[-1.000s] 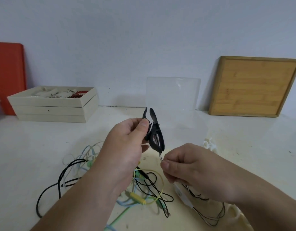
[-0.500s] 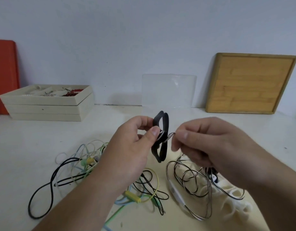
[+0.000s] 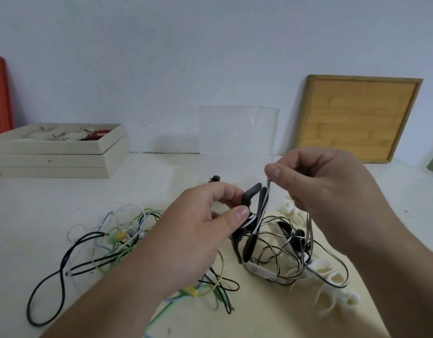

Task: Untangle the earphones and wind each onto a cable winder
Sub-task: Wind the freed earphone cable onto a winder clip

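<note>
My left hand (image 3: 198, 230) pinches a black cable winder (image 3: 253, 223) between thumb and fingers, above the middle of the table. A flat black-and-white earphone cable (image 3: 278, 254) is wrapped around its waist. My right hand (image 3: 318, 184) pinches that cable just above the winder and holds it taut. The rest of this cable hangs in loose loops down to the table, with its white remote (image 3: 260, 270) among them. A tangle of green, blue, white and black earphone cables (image 3: 117, 240) lies to the left, partly hidden by my left forearm.
White cable winders (image 3: 332, 279) lie on the table at the right, under the loops. Stacked cream trays (image 3: 59, 152) stand at the back left. A clear plastic sheet (image 3: 238, 130) and a wooden board (image 3: 357, 118) lean on the wall.
My right hand has risen from below the winder to above it, drawing the cable around the winder. The winder has turned in my left hand, and the view has shifted.
</note>
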Demonstrator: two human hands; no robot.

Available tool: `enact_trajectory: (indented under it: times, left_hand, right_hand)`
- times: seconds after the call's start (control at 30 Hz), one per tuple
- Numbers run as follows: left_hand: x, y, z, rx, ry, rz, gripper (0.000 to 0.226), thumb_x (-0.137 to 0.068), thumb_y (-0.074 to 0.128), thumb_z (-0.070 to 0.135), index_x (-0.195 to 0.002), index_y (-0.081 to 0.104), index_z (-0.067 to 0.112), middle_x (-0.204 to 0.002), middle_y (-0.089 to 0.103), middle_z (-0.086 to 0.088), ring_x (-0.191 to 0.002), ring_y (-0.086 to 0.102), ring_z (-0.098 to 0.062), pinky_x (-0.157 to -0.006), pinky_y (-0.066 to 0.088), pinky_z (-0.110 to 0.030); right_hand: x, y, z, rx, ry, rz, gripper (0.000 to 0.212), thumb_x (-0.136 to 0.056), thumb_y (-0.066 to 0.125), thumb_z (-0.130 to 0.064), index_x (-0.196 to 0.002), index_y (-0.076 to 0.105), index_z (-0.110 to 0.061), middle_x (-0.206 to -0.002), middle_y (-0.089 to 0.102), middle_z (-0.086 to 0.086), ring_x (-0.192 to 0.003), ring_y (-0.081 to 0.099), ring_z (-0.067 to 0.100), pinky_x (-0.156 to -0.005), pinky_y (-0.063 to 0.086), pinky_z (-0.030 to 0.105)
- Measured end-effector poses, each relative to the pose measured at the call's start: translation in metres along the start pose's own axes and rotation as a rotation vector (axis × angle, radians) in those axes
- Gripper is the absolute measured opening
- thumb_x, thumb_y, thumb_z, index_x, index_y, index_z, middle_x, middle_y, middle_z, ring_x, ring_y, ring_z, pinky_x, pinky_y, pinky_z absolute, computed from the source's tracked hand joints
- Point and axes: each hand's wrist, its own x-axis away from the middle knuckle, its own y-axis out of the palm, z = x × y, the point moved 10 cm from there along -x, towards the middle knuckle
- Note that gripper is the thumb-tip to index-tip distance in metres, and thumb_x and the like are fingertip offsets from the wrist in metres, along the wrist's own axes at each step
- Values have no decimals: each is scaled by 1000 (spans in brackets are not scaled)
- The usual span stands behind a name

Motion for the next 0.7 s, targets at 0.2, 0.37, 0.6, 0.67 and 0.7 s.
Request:
enact_trajectory:
  times: [0.2,0.37,0.6,0.67,0.7]
  left_hand:
    - [-1,0,-4,3,1,-2,10,-94,63,34,-101,68,38,-90,76,14,-88,71,-15,-92,52,-36]
    - [0,0,-6,13,0,1,8,-94,64,34,-98,68,39,-88,75,18,-86,70,-7,-81,46,-24]
    - [1,7,9,241,102,-46,14,-86,67,33,-99,72,35,-95,77,10,-89,72,-9,-88,49,-32]
    - [-2,-5,7,357,115,48,20,-78,66,39,-95,73,34,-94,77,4,-90,73,-18,-93,52,-43]
    - [-4,-12,3,406,117,105,19,-78,67,40,-94,74,33,-93,77,1,-91,73,-22,-93,52,-47]
  right_hand:
    - [1,5,11,-13,74,14,33,-83,74,-36,-69,64,-7,-50,39,-2,-51,31,18,-51,29,31]
    - [3,7,6,7,46,19,34,-84,73,-36,-68,63,-7,-48,38,-5,-47,30,14,-50,29,29]
    - [7,34,41,188,276,-251,36,-88,68,-40,-78,70,-6,-51,38,0,-49,28,17,-47,22,28]
    - [16,56,45,152,311,-397,40,-93,61,-44,-79,71,-7,-55,36,0,-52,26,18,-47,20,29]
    - [20,65,44,105,307,-451,41,-96,57,-44,-80,71,-8,-56,35,0,-53,25,19,-48,19,31]
